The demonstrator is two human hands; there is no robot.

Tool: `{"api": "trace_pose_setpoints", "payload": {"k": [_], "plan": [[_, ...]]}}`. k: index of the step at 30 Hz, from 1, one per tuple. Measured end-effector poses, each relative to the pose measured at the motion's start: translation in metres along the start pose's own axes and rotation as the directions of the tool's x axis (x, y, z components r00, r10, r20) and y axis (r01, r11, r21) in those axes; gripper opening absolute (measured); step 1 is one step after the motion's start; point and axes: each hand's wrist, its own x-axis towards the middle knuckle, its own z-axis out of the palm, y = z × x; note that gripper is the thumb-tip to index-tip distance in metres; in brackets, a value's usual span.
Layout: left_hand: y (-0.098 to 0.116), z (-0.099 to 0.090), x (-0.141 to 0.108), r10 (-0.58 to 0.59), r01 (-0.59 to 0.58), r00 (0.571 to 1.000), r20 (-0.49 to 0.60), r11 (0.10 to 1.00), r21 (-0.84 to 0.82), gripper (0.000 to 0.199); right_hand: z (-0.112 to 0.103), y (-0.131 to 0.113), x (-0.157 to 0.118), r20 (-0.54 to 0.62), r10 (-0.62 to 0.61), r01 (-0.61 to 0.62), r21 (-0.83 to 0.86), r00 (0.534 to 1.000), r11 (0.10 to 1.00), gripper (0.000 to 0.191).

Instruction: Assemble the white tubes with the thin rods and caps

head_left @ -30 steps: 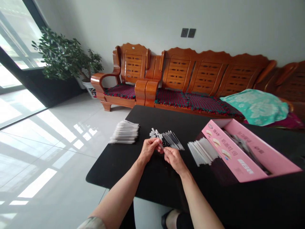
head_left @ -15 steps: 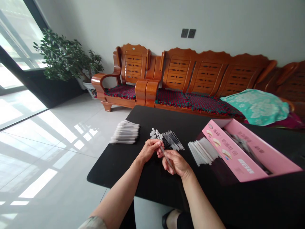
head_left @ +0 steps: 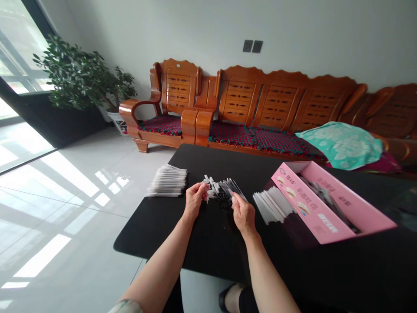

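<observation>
My left hand is pinched closed beside a small heap of short white plastic pieces. What lies between its fingertips is too small to make out. My right hand is closed around a slim pen, mostly hidden by the fingers, its pale end showing near the thumb. Just beyond that hand lies a row of thin pen refills with dark shafts. Small black pen caps are piled between my hands. To the right, white pen barrels lie side by side.
A stack of white pens rests near the left edge of the black table. At the right stands a pink open box with dark contents. Behind are a wooden sofa and a potted plant.
My hands were together on one pen and have now parted. The left has moved left to the white pieces; the right has moved toward the refills. The view has shifted slightly.
</observation>
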Motion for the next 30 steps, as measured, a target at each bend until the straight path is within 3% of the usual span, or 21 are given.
{"api": "trace_pose_setpoints", "payload": {"k": [4,8,11,14,21,30], "plan": [[-0.001,-0.001,-0.003,0.003,0.0,1.0,-0.019,0.993,0.118,0.038,-0.016,0.02,0.006,-0.204,0.035,-0.061,-0.12,0.978,0.991,0.039],[0.001,-0.003,-0.004,0.003,0.016,0.997,-0.074,0.964,0.264,0.035,-0.038,0.047,0.008,-0.418,0.043,-0.191,-0.321,0.908,0.927,0.036],[0.002,-0.003,-0.006,0.029,0.007,0.996,-0.09,0.927,0.376,0.03,-0.047,0.065,0.007,-0.508,0.053,-0.296,-0.412,0.86,0.862,0.032],[0.0,-0.003,-0.006,0.067,-0.025,0.995,-0.079,0.897,0.442,0.026,-0.047,0.077,0.007,-0.522,0.038,-0.293,-0.416,0.852,0.861,0.031],[-0.002,-0.004,-0.005,0.155,-0.116,0.987,-0.038,0.86,0.497,0.021,-0.044,0.087,0.005,-0.533,-0.056,-0.157,-0.346,0.844,0.925,0.028],[0.0,-0.005,-0.006,0.159,-0.117,0.987,-0.038,0.848,0.516,0.018,-0.049,0.094,0.001,-0.53,0.019,-0.243,-0.356,0.848,0.902,0.021]]}}
